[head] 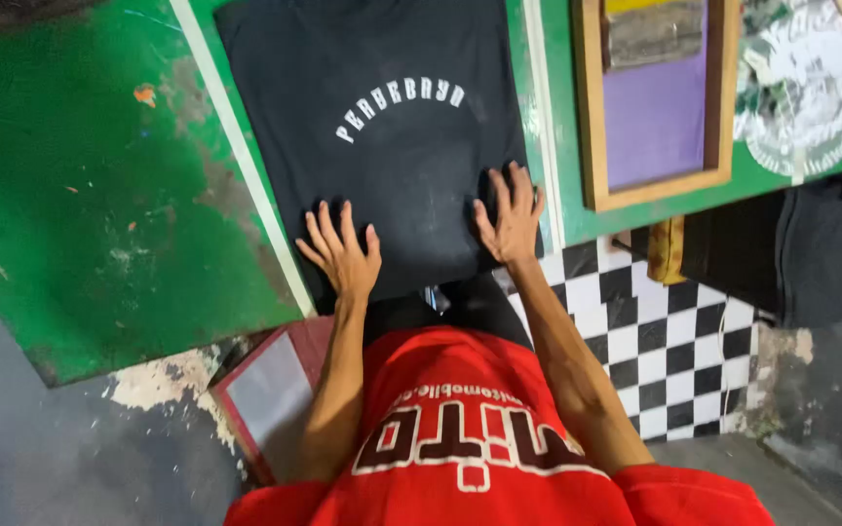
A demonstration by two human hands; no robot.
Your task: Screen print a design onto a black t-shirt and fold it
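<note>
A black T-shirt [382, 136] lies flat on a green worktable [70, 195], laid out on the section bounded by two pale strips [236, 146]. An arc of white lettering sits on the upper middle of the fabric. The near hem of the T-shirt reaches the table edge closest to the person.

The left hand [343, 255] rests palm down on the lower left part of the T-shirt, fingers spread and extended, gripping nothing. The right hand [511, 216] rests palm down on the lower right part, near the right-hand pale strip, fingers likewise spread flat and holding nothing. Both hands contact the fabric.

The table paint is worn: bare grey and brown patches show left of the T-shirt, and the near left corner is chipped. To the right, a wooden-framed screen [655, 97] with a purple mesh panel lies on the table. Beyond it lies a sheet with a white circular print [801, 97].

Below the table edge, the floor has black-and-white checkered tiles [674, 341] on the right and rough grey concrete [41, 438] on the left. A red-framed panel [265, 390] leans near the person's left arm. The person wears a red shirt.
</note>
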